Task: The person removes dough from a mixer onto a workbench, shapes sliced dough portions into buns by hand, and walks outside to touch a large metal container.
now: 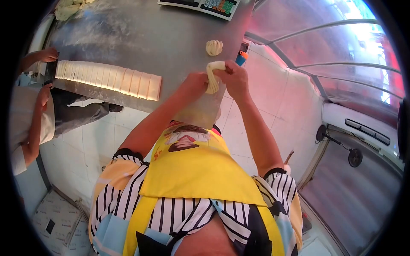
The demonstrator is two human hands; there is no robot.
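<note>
A strip of pale, ridged dough [212,82] hangs bent between my two hands near the right edge of the metal table. My left hand [196,83] is closed on its left side, fingers partly hidden behind the wrist. At the upper right end, my right hand [234,77] pinches the dough between thumb and fingers. Just beyond them, a twisted dough bun [214,48] lies on the table. To the left rests a long row of dough cut into slices [109,80].
A co-worker's hands [48,55] hold a dark flat blade [50,69] at the row's left end. A scale [205,6] stands at the far edge, more dough [68,10] at the far left. An orange-and-blue object [241,58] is beside the table's right edge.
</note>
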